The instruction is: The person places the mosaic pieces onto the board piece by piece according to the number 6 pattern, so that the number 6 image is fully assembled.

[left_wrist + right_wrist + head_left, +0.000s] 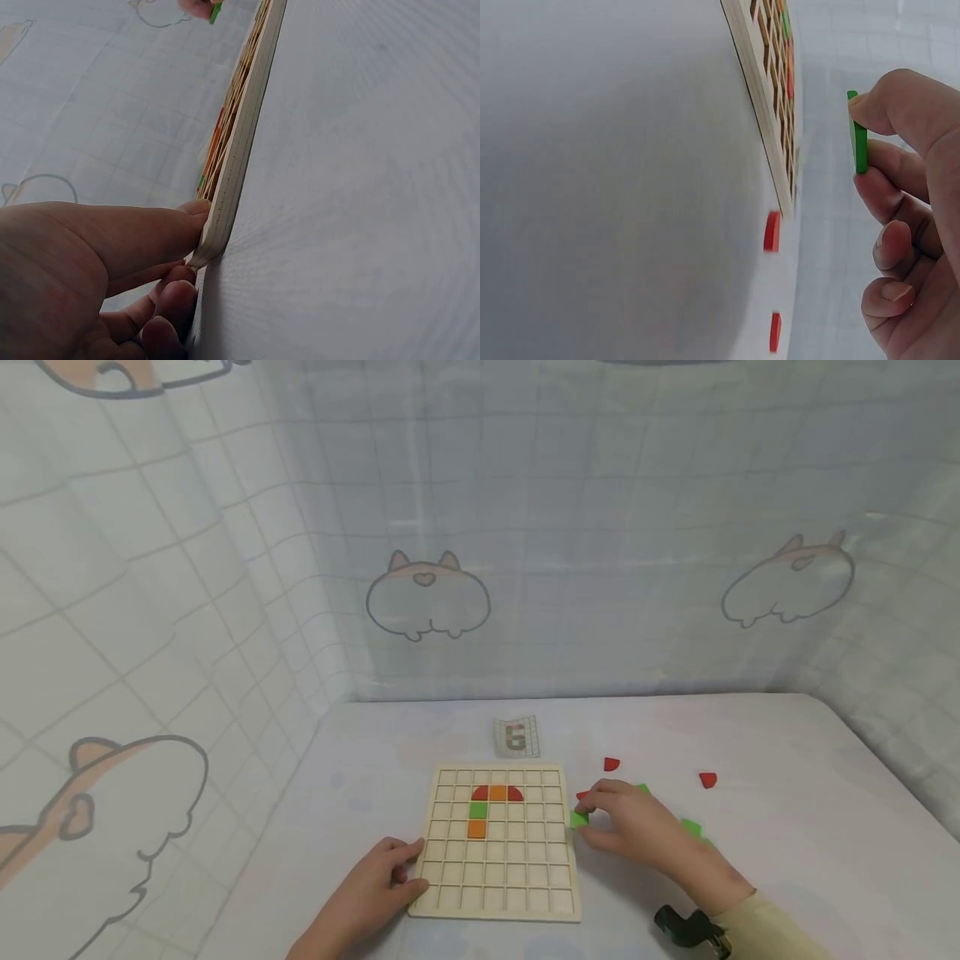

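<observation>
- Leftmost on the white table, the left hand (369,881) grips the lower left edge of the board, thumb on its rim near the corner and the other fingers bent beside it.
- Next, the wooden grid board (495,906) lies flat on the table, facing the person.
- Within its cells, an orange square (477,829) sits directly below a green square (478,811).
- Above that green square sits a red rounded piece (481,793), then, along the same row, an upper orange square (498,793) and a second red rounded piece (515,794).
- Behind the board's far edge lies a small printed card (516,737).
- Just beside the board's right edge, a green tile (578,819) is pinched on edge between thumb and forefinger, raised off the table.
- Those fingers belong to the right hand (626,818), its remaining fingers loosely bent.
- Farther back lies a loose red piece (611,764).
- Past the right hand, loose green pieces (691,827) lie partly hidden by the arm.
- Well right of the board rests another loose red piece (708,780).
- Nearest the person, a beige sleeve (765,931) covers the right forearm.
</observation>
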A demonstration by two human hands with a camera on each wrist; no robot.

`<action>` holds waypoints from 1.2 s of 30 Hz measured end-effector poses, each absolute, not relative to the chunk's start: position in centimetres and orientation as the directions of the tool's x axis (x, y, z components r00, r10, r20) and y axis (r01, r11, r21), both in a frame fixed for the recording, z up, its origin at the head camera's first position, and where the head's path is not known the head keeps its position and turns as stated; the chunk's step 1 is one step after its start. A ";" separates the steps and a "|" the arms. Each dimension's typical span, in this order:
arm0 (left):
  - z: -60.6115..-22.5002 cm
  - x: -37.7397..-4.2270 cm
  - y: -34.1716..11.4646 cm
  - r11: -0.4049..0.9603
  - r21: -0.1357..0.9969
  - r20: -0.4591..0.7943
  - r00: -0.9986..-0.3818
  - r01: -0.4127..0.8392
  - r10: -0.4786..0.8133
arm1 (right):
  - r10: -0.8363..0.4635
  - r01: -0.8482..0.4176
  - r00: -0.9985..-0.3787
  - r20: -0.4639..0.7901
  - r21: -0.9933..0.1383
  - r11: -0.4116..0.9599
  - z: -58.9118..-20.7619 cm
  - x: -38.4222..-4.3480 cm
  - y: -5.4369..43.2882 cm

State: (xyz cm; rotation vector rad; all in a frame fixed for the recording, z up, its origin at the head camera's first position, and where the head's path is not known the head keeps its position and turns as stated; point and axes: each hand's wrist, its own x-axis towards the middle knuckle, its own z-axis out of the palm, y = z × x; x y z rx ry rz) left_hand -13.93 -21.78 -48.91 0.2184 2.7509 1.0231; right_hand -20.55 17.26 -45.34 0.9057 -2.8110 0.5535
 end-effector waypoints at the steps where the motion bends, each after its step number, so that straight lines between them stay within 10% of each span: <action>1: -48.9 -13.9 -21.8 0.750 0.658 -0.134 -0.969 0.070 0.208 | -0.541 -0.590 -0.807 0.236 -0.306 0.747 -45.4 -20.7 17.0; 36: -48.5 -13.9 -21.7 0.757 0.648 -0.134 -0.968 0.077 0.213 | -0.600 -0.610 -0.785 0.155 -0.368 0.702 -45.9 -23.3 9.6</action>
